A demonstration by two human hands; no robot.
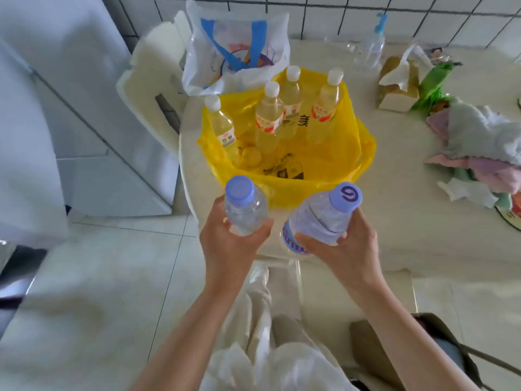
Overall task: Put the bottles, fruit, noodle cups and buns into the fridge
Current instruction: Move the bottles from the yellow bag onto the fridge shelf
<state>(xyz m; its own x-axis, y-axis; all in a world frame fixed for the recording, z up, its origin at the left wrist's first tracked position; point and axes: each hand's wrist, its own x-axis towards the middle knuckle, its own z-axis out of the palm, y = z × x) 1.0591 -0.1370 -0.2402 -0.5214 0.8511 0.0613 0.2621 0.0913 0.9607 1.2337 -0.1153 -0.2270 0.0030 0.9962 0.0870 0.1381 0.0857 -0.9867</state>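
The left hand (229, 244) has its fingers (263, 225) curled round a clear water bottle (244, 210) with a purple cap. The right hand (342, 249) grips a second water bottle (318, 218) the same way — this one leans to the right. Both bottles are up off the counter (394, 193). Just past the fingers sits a yellow bag (324, 165), open, with four yellow drink bottles (267, 117) standing in it and some yellow fruit (251, 156). A white fridge (93, 131) is off to the left.

2 clear bottles (245, 210) held; 4 yellow bottles (269, 119) upright in bag (332, 176).
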